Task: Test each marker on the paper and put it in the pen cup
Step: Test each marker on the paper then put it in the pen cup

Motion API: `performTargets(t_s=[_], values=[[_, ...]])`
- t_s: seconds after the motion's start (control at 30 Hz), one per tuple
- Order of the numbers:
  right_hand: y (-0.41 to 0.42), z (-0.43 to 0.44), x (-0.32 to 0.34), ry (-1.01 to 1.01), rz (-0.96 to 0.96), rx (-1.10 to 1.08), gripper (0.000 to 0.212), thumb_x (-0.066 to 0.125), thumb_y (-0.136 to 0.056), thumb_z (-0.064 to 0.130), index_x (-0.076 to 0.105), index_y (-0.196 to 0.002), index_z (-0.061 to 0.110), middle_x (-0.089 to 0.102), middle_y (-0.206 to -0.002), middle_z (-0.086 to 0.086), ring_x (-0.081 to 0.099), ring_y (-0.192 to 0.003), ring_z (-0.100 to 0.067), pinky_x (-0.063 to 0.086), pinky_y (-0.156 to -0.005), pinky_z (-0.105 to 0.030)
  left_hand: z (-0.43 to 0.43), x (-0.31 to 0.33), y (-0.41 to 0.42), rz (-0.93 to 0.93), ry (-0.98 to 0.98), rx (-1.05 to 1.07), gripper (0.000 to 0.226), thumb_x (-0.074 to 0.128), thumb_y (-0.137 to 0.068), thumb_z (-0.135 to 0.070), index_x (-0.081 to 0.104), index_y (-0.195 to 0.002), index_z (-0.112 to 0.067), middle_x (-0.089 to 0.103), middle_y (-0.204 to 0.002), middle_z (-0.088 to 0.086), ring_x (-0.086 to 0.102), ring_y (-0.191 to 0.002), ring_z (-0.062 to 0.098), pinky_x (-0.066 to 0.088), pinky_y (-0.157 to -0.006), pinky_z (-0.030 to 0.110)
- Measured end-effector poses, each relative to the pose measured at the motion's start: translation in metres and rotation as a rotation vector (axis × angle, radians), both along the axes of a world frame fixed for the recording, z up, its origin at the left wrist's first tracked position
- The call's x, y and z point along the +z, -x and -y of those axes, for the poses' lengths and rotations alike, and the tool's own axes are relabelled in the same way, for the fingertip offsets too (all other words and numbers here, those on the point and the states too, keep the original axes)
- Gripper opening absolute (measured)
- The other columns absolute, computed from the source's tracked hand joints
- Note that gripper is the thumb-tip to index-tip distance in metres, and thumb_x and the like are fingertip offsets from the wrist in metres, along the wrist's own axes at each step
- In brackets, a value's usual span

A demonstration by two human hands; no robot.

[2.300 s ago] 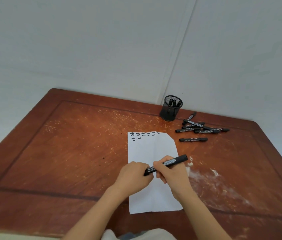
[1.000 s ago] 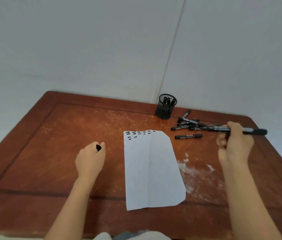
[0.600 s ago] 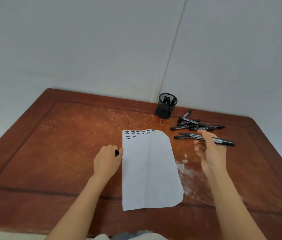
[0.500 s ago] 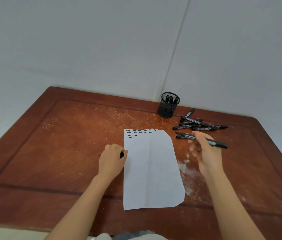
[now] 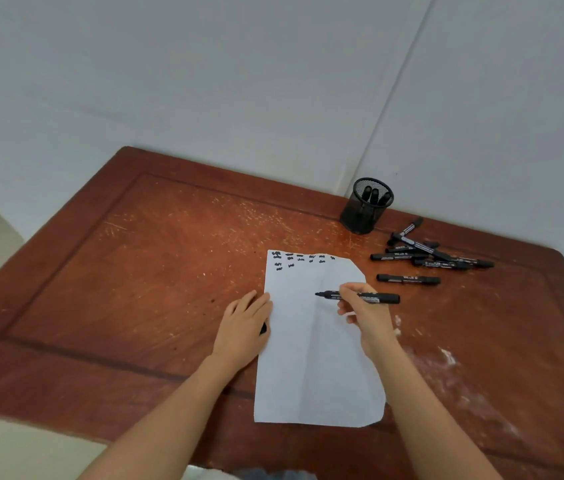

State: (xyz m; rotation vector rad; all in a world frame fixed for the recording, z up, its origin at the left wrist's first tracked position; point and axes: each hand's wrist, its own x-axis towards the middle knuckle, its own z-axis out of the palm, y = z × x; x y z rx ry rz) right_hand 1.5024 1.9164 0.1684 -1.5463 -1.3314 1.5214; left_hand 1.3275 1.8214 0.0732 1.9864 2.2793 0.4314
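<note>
The right hand grips an uncapped marker over the paper, tip pointing left. The left hand lies straight-fingered on the paper's left edge, a black cap tucked under its thumb.

White paper sheet lay on brown wooden table; black mesh pen cup behind it, loose black markers right of cup

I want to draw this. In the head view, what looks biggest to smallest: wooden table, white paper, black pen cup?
1. Brown wooden table
2. White sheet of paper
3. Black mesh pen cup; farther away, which shrinks it.
</note>
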Motion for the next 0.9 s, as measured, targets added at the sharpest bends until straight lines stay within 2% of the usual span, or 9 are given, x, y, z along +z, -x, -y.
performTargets(t_s=[0.17, 0.37, 0.47, 0.53, 0.63, 0.7, 0.77, 0.9], values=[[0.031, -0.006, -0.009, 0.004, 0.015, 0.081, 0.015, 0.057, -0.089, 0.011, 0.059, -0.077, 0.018, 0.06, -0.065, -0.003, 0.056, -0.062, -0.012, 0.039, -0.058, -0.022, -0.001, -0.002, 0.001, 0.045, 0.093, -0.004, 0.038, 0.037, -0.074, -0.027, 0.071, -0.088, -0.022, 0.069, -0.108, -0.006, 0.065, -0.101, 0.021, 0.052, -0.077, 0.035], [0.063, -0.017, -0.018, 0.037, -0.04, 0.062, 0.013, 0.06, -0.087, 0.012, 0.06, -0.076, 0.017, 0.062, -0.074, -0.002, 0.06, -0.07, -0.012, 0.043, -0.065, -0.019, -0.005, -0.005, 0.001, 0.082, 0.037, 0.029, 0.039, 0.036, -0.074, -0.027, 0.07, -0.092, -0.021, 0.068, -0.109, -0.006, 0.046, -0.108, 0.017, 0.049, -0.081, 0.034], [0.069, -0.022, -0.029, 0.066, -0.063, -0.006, 0.011, 0.061, -0.087, 0.012, 0.061, -0.077, 0.016, 0.063, -0.074, -0.005, 0.059, -0.069, -0.011, 0.044, -0.067, -0.019, -0.006, -0.008, 0.001, 0.081, 0.001, 0.028, 0.04, 0.036, -0.073, -0.025, 0.069, -0.094, -0.018, 0.067, -0.111, -0.003, 0.044, -0.108, 0.019, 0.034, -0.085, 0.034], [0.067, -0.025, -0.035, 0.077, -0.076, -0.057, 0.01, 0.061, -0.086, 0.012, 0.061, -0.077, 0.016, 0.062, -0.073, -0.007, 0.058, -0.069, -0.012, 0.045, -0.07, -0.021, -0.006, -0.01, 0.0, 0.049, -0.018, 0.025, 0.04, 0.036, -0.073, -0.025, 0.069, -0.095, -0.018, 0.066, -0.111, -0.002, 0.043, -0.109, 0.02, 0.03, -0.085, 0.034], [0.061, -0.029, -0.043, 0.075, -0.061, -0.109, 0.009, 0.061, -0.087, 0.011, 0.06, -0.079, 0.016, 0.061, -0.067, -0.007, 0.057, -0.072, -0.016, 0.044, -0.081, -0.028, -0.006, -0.014, 0.0, 0.018, -0.045, 0.027, 0.041, 0.035, -0.074, -0.027, 0.069, -0.095, -0.019, 0.066, -0.111, -0.003, 0.043, -0.109, 0.019, 0.039, -0.086, 0.036], [0.058, -0.03, -0.045, 0.069, -0.063, -0.106, 0.009, 0.06, -0.087, 0.01, 0.06, -0.079, 0.015, 0.061, -0.067, -0.008, 0.057, -0.073, -0.016, 0.044, -0.079, -0.027, -0.006, -0.014, 0.0, 0.023, -0.048, 0.03, 0.042, 0.034, -0.074, -0.027, 0.07, -0.095, -0.02, 0.066, -0.111, -0.004, 0.043, -0.109, 0.019, 0.049, -0.081, 0.036], [0.056, -0.031, -0.046, 0.059, -0.072, -0.099, 0.009, 0.06, -0.087, 0.01, 0.06, -0.079, 0.015, 0.062, -0.067, -0.008, 0.057, -0.073, -0.015, 0.044, -0.077, -0.025, -0.008, -0.013, 0.0, 0.029, -0.049, 0.027, 0.042, 0.034, -0.074, -0.027, 0.07, -0.095, -0.02, 0.066, -0.111, -0.004, 0.044, -0.109, 0.019, 0.051, -0.079, 0.036], [0.057, -0.037, -0.047, 0.047, -0.099, -0.15, 0.011, 0.06, -0.086, 0.008, 0.06, -0.078, 0.016, 0.062, -0.068, -0.008, 0.058, -0.073, -0.015, 0.044, -0.084, -0.028, -0.007, -0.011, 0.0, 0.037, -0.061, 0.036, 0.041, 0.034, -0.074, -0.027, 0.069, -0.095, -0.019, 0.066, -0.111, -0.003, 0.046, -0.108, 0.019, 0.051, -0.079, 0.037]])
